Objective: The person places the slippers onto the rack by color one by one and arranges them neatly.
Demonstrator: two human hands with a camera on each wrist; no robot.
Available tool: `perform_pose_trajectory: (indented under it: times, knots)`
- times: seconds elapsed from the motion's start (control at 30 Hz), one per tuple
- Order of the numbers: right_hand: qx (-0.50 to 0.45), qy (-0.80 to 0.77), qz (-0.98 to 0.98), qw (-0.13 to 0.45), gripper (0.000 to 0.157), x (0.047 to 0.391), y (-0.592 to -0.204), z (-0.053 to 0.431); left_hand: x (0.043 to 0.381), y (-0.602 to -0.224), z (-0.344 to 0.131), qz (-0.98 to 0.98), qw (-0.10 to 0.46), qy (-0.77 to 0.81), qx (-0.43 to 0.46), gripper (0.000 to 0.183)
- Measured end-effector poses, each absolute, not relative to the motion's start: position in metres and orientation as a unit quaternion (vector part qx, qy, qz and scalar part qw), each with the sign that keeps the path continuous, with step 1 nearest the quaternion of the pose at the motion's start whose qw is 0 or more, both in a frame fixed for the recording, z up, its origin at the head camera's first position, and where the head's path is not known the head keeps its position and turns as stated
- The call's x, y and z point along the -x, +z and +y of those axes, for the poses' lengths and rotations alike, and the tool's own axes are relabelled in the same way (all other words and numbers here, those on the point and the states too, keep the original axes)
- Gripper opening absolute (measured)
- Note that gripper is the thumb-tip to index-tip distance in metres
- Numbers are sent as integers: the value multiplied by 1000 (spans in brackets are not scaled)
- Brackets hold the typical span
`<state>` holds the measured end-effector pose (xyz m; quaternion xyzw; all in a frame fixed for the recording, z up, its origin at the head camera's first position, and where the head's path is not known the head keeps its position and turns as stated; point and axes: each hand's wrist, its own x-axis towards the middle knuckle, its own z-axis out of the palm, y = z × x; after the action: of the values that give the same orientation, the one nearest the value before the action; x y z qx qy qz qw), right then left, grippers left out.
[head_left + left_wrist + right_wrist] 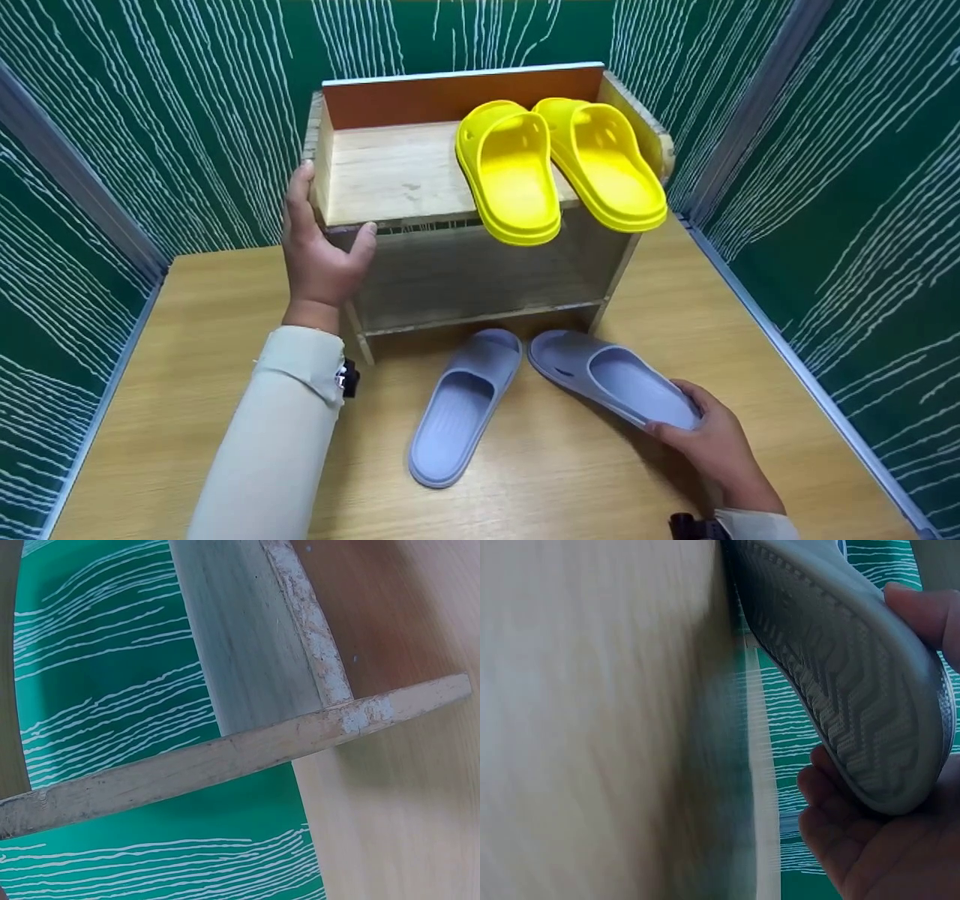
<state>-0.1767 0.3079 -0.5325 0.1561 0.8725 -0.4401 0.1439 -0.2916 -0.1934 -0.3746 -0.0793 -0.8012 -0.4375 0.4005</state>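
Note:
My left hand (pixel 324 262) rests against the left front corner of a wooden shoe rack (pixel 405 169). Its thumb points up along the front edge and the visible fingers lie straight on the outer side panel (pixel 157 772). My right hand (pixel 716 442) pinches the heel of a grey slipper (pixel 637 379), thumb on one edge and fingers on the other. That heel is raised and the patterned sole (pixel 847 690) shows in the right wrist view. The matching grey slipper (pixel 454 420) lies on the table to its left, toe toward the rack.
Two yellow clogs (pixel 517 172) sit side by side on the rack's top right, heels jutting past the front edge. A lower shelf (pixel 480 289) lies beneath. Green walls (pixel 847 202) with white wavy lines enclose the wooden table (pixel 187 375) at the back and sides.

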Motion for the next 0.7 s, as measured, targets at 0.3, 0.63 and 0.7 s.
perform_pose_trajectory:
  times: [0.3, 0.63, 0.7]
  knots:
    - [-153, -444, 870, 148, 117, 174, -527, 316, 292, -375, -194, -802, 403, -434, 77, 89]
    - [-133, -445, 875, 134, 112, 169, -521, 320, 293, -375, -194, -802, 404, -432, 80, 89]
    - [-126, -445, 877, 128, 110, 168, -522, 321, 292, -375, -193, -802, 402, -434, 79, 89]
